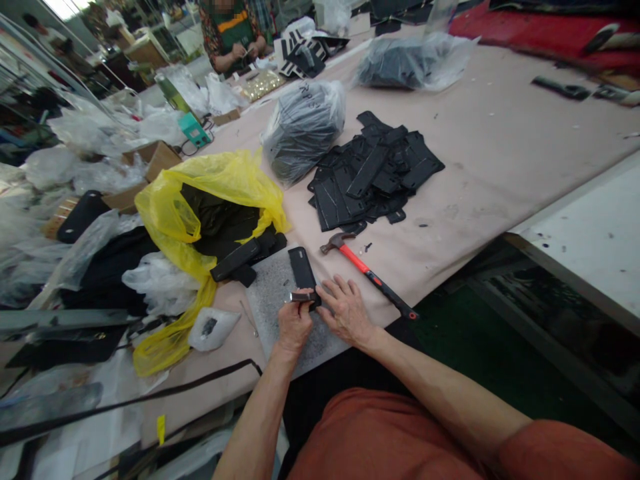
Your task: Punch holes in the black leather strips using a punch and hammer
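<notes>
My left hand (295,325) is closed around a short, shiny metal rod (302,297), held over the near end of a flat black fabric piece (301,268). This piece lies on a grey speckled slab (270,283). My right hand (347,312) has its fingers stretched out, with the fingertips at the right edge of the piece's near end. Beyond it rests a claw hammer (363,265) with a red and black handle. Just left of the slab's top are more black pieces (237,260).
A pile of black pieces (373,173) lies ahead on the table (480,167). Stuffed plastic bags (305,127) stand behind it. A yellow bag (220,173) with dark contents sits left. A small white packet (213,328) lies nearer. Another person (235,40) works at the far side.
</notes>
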The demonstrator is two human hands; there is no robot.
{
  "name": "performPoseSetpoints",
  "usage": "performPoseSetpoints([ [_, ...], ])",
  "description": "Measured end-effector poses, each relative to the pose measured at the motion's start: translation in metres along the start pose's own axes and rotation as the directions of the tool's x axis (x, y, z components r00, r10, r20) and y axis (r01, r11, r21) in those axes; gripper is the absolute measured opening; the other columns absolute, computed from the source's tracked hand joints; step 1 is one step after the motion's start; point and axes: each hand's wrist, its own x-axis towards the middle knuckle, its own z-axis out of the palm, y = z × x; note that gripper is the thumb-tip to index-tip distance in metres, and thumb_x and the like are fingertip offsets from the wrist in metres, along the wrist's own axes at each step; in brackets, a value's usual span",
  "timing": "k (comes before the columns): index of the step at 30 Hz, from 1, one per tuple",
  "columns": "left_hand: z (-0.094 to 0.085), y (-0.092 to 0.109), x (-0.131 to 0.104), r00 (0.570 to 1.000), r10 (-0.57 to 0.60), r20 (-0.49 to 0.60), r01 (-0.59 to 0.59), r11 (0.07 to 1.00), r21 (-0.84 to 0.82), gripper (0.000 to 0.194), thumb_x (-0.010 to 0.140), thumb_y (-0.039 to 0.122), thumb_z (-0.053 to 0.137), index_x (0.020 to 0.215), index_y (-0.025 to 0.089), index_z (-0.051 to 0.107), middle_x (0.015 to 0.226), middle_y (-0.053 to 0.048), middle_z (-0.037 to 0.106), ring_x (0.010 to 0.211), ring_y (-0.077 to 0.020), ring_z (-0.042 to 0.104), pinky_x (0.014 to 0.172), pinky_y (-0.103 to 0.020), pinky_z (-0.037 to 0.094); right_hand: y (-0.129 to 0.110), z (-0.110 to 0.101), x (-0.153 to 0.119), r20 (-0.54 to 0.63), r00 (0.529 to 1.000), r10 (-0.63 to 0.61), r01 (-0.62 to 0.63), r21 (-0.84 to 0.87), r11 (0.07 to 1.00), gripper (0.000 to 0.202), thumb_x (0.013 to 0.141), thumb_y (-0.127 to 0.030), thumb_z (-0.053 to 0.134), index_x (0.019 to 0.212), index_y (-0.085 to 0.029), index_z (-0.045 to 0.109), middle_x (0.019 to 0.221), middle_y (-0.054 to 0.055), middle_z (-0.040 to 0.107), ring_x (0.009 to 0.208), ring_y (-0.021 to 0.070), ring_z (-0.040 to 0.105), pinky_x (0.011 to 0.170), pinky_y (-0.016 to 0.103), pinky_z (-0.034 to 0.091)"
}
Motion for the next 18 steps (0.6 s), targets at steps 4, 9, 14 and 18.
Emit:
performPoseSetpoints([
  [4, -0.002, 0.001, 0.001, 1.000, -0.003, 0.021, 0.004, 1.000, -0.003, 0.021, 0.088, 0.016, 0.052, 0.102, 0.020, 0.068, 0.101, -0.005, 0.074, 0.098, -0.0188, 0.069, 0.089, -0.035, 0.056, -0.001, -0.001, 0.001, -0.001, 1.000, -0.007, 0.007, 0.010, 1.000, 0.047, 0.089, -0.035, 0.054, 0.135, -0.025, 0.051, 0.139, 0.007, 0.051, 0.134, 0.0322, 0.032, 0.109, 0.052, 0.021],
  [9, 0.001, 0.001, 0.000, 0.999, -0.008, -0.033, 0.009, 0.999, 0.035, 0.023, 0.087, 0.015, 0.051, 0.102, 0.018, 0.068, 0.100, -0.006, 0.074, 0.097, -0.0199, 0.069, 0.089, -0.038, 0.056, 0.015, -0.022, 0.006, -0.068, 0.998, -0.015, 0.019, 0.055, 0.998, 0.031, 0.090, -0.034, 0.052, 0.118, -0.023, 0.062, 0.130, 0.008, 0.056, 0.123, 0.0270, 0.044, 0.103, 0.043, 0.031],
  [14, 0.004, 0.002, 0.000, 0.999, 0.006, -0.038, -0.004, 0.998, 0.059, 0.022, 0.086, 0.015, 0.052, 0.101, 0.018, 0.067, 0.098, -0.006, 0.074, 0.094, -0.0205, 0.070, 0.086, -0.037, 0.057, 0.059, -0.054, 0.005, -0.203, 0.956, 0.211, -0.230, -0.078, 0.970, 0.035, 0.087, -0.032, 0.054, 0.118, -0.016, 0.057, 0.125, 0.015, 0.053, 0.109, 0.0300, 0.047, 0.090, 0.041, 0.037],
  [18, 0.002, 0.002, 0.001, 0.999, -0.007, -0.037, 0.009, 0.999, 0.044, 0.023, 0.086, 0.015, 0.051, 0.101, 0.019, 0.067, 0.098, -0.005, 0.074, 0.095, -0.0205, 0.069, 0.087, -0.037, 0.056, 0.078, -0.060, 0.006, -0.051, 0.962, 0.267, -0.272, -0.208, 0.940, 0.027, 0.085, -0.030, 0.056, 0.108, -0.015, 0.058, 0.106, 0.015, 0.057, 0.099, 0.0296, 0.050, 0.081, 0.038, 0.039],
])
